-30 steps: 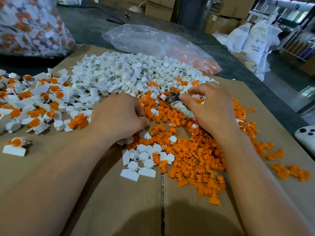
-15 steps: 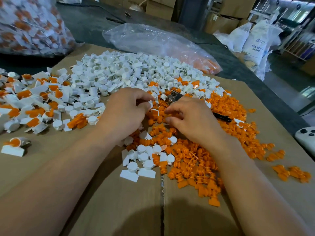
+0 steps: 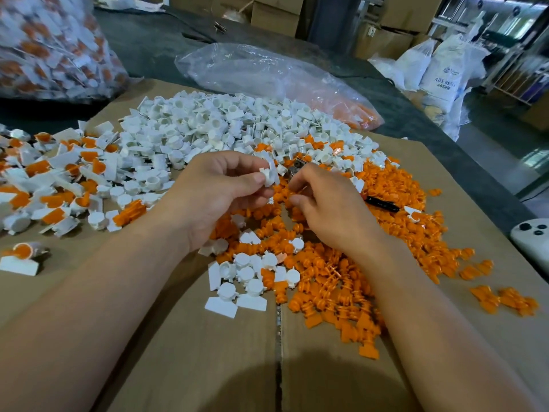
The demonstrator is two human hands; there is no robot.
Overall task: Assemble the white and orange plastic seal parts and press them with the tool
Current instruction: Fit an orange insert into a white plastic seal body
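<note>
Since everything sits on a cardboard sheet (image 3: 208, 352), the orange pieces (image 3: 341, 292) are piled closest, right under the hands. Left hand (image 3: 219, 197) pinches a white seal part (image 3: 270, 173), tab sticking up. Right hand (image 3: 329, 209) is just beside it with its fingers curled, can't tell if it's holding anything. The tool (image 3: 381, 203) lies behind that hand, running left to right, metal head leftward. Further back are white pieces (image 3: 208, 123), a plastic bag (image 3: 267, 72) and boxes (image 3: 276, 13).

The right hand (image 3: 326, 209) is covering most of the tool (image 3: 294, 168), and whatever its curled fingers are pinching is lying out of sight. The left hand (image 3: 214, 197) is covering part of its white part (image 3: 269, 173). The blurred bag (image 3: 44, 46) is running off the left edge.
</note>
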